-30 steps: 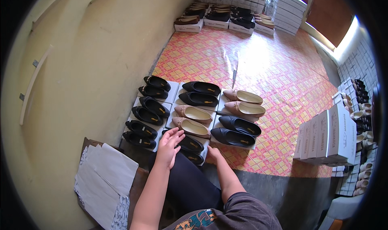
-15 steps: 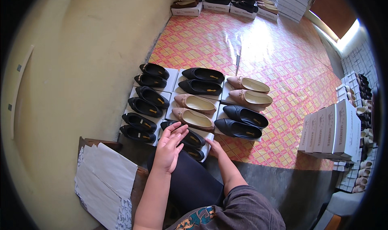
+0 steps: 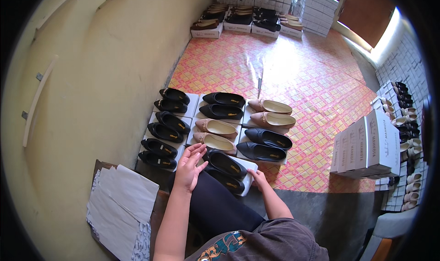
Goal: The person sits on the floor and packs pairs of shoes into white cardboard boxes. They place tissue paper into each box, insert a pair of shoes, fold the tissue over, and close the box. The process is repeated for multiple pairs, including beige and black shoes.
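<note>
My right hand (image 3: 260,179) grips the right end of a white shoe box (image 3: 248,182). On that box rests a pair of black pointed flats (image 3: 226,164), toes to the left. Fingers apart and palm partly turned up, my left hand (image 3: 189,168) is by the toes of these flats and holds nothing; whether it touches the box cannot be made out. Just beyond the left fingertips sits a pair of beige-pink flats (image 3: 214,142) with bows, on another box. The black flats' left tips are partly hidden by my left hand.
Rows of boxes carry more flats, such as a black pair (image 3: 266,144) at right and another black pair (image 3: 158,152) at left. White paper sheets (image 3: 121,197) lie at lower left. Stacked boxes (image 3: 366,144) stand on the right, and a shoe display (image 3: 206,27) lies far back.
The box with the black flats has shifted right, away from the left column, with my right hand on it. My left hand stays open. The view has tilted up, showing more of the far room.
</note>
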Motion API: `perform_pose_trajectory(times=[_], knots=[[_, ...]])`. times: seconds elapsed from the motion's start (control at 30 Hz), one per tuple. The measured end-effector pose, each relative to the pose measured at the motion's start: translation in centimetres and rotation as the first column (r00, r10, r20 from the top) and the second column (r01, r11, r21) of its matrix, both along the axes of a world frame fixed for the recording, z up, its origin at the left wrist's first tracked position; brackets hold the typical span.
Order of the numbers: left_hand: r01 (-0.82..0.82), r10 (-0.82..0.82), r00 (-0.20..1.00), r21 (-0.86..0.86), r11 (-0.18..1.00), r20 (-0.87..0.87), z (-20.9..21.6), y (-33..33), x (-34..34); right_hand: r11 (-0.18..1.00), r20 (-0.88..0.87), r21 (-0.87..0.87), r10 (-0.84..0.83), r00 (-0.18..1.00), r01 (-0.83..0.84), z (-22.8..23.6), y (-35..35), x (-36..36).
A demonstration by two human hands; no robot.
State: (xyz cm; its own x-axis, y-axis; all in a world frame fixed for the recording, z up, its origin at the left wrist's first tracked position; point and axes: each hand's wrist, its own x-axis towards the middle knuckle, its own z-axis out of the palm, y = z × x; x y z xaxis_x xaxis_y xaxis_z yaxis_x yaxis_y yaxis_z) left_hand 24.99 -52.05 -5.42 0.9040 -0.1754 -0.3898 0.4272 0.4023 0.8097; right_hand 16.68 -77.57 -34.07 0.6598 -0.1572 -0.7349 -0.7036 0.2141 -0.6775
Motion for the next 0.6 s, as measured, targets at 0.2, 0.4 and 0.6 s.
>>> perform_pose_trajectory(times=[0.2,0.4,0.6], knots=[[-0.023,0.023,0.997,-0.003,1.0,0.072,-0.1,-0.2,-0.8,0.992,-0.017,-0.002,-0.123,0.992,0.123,2.8,-4.7,-3.4],[-0.105,0.094,0.973,0.043,0.994,0.213,0.0,-0.4,-1.5,0.981,0.138,0.005,-0.191,0.972,0.192,7.2,-7.9,-4.3],[-0.205,0.175,0.943,0.081,0.975,0.282,0.4,-0.6,-2.7,0.985,0.321,0.048,-0.171,0.931,0.164,12.6,-10.7,-0.9]])
